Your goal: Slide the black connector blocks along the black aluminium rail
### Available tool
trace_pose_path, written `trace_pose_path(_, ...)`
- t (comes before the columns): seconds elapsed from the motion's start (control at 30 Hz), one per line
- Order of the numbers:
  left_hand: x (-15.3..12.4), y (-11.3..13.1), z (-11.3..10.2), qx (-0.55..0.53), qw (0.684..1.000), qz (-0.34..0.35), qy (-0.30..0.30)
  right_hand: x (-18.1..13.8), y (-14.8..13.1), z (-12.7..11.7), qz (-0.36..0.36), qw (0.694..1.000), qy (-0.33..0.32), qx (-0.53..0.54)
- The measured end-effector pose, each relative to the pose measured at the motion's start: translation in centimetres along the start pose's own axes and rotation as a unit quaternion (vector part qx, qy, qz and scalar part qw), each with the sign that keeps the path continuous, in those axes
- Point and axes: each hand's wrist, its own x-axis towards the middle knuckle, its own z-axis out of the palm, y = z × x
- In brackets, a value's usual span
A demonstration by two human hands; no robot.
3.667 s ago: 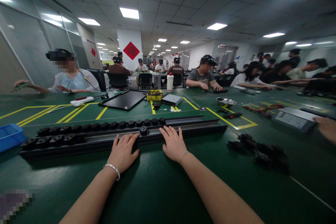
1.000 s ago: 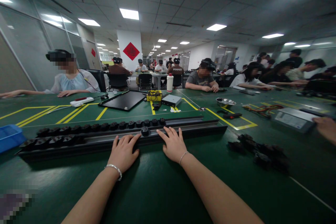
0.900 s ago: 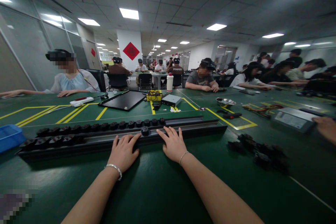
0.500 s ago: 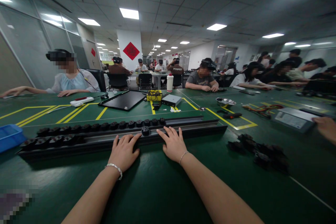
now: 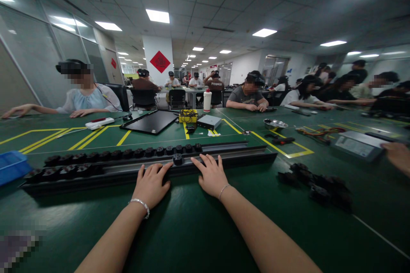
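Observation:
Two long black channel rails lie side by side across the green table. In the front rail [image 5: 243, 163] sits one black socket module [image 5: 177, 159], between my two hands. My left hand [image 5: 152, 185] rests on the front rail's near edge with fingers spread, its index fingertip close to the module's left side. On the module's right, my right hand [image 5: 212, 175] lies with fingers apart on the same rail, a small gap from it. More black modules [image 5: 68, 172] fill the front rail's left end. A row of similar modules [image 5: 137, 153] lines the back rail [image 5: 224, 146].
Loose black modules [image 5: 320, 185] lie in a heap at right. A blue bin [image 5: 13, 166] stands at the left edge. Behind the rails are a black panel [image 5: 152, 121], a grey metal box [image 5: 209, 122] and a metal bowl [image 5: 275, 124]. Another person's hand [image 5: 397, 157] touches a silver box [image 5: 358, 145].

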Motion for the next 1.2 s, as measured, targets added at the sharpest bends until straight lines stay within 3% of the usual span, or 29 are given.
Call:
trace_pose_path(0.8, 0.1, 0.4, -0.1, 0.012, 1.0, -0.012, -0.014, 0.1, -0.1, 0.2, -0.003, 1.0, 0.019, 0.0)
trace_pose_path(1.2, 0.4, 1.6, -0.3, 0.083, 0.996, -0.012, -0.005, 0.5, -0.7, 1.0, -0.059, 0.998, 0.032, 0.021)
